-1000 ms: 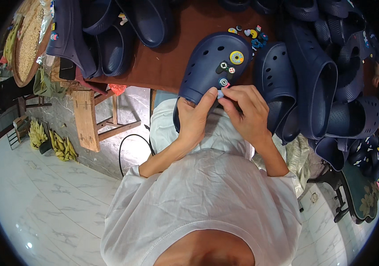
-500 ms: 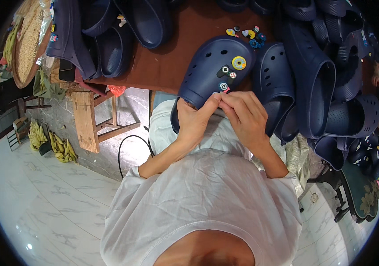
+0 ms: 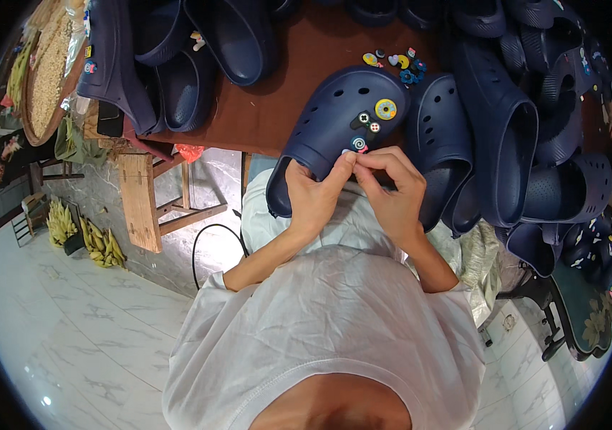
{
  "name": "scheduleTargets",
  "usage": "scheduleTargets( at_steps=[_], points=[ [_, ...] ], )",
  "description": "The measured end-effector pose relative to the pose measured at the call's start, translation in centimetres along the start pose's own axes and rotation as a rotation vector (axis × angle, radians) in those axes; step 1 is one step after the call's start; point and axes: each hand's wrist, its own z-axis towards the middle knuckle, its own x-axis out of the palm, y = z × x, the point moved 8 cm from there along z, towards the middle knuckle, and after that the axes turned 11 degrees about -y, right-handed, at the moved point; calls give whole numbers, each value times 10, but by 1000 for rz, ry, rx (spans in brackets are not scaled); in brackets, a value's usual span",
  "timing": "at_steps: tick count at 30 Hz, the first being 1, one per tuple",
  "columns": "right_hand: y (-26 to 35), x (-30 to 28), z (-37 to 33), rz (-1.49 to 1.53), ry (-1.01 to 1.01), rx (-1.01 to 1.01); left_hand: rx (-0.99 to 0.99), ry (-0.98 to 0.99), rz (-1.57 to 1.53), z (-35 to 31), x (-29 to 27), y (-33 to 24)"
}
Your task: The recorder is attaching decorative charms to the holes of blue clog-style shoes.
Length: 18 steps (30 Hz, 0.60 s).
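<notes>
My left hand (image 3: pixel 312 201) grips a navy blue clog (image 3: pixel 327 115) by its side, with fingers inside the foot opening and the thumb on the outer surface. Three charms sit along the clog's upper: a yellow doughnut (image 3: pixel 386 109), a black game controller (image 3: pixel 364 122) and a swirl lollipop (image 3: pixel 359 144) nearest my hands. My right hand (image 3: pixel 396 190) is closed in a pinch just below the lollipop charm, fingertips against the left thumb. Whatever lies between those fingertips is too small and covered to make out.
Loose charms (image 3: pixel 407 63) lie on the brown tablecloth (image 3: pixel 306 43) beyond the clog. A matching clog (image 3: pixel 440 118) rests directly right of it, with many more piled further right. Others (image 3: pixel 230 43) stand at the far left. A wooden stool (image 3: pixel 141 201) is on the floor at left.
The clog has tilted slightly and its heel end has shifted left and down. My right-hand fingers have bent more, still pinching at the same spot near the lollipop charm.
</notes>
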Motion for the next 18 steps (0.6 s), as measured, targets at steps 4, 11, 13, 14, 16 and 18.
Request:
scheduleTargets(
  at_steps=[4, 11, 13, 14, 16, 18],
  points=[
    [-17, 4, -4, 179, 17, 219, 13, 33, -4, -3, 1, -5],
    [-19, 4, -14, 231, 3, 264, -17, 15, 53, -3, -2, -2],
    [-17, -4, -13, 194, -23, 250, 6, -4, 96, -3, -3, -3],
    [-17, -9, -11, 176, -36, 242, 0, -10, 110, -2, -4, -3],
    [-10, -18, -4, 82, -27, 140, -8, -15, 139, -3, -5, -3],
    [-3, -27, 6, -16, -29, 42, 9, -75, 94, -2, -10, -7]
  ],
)
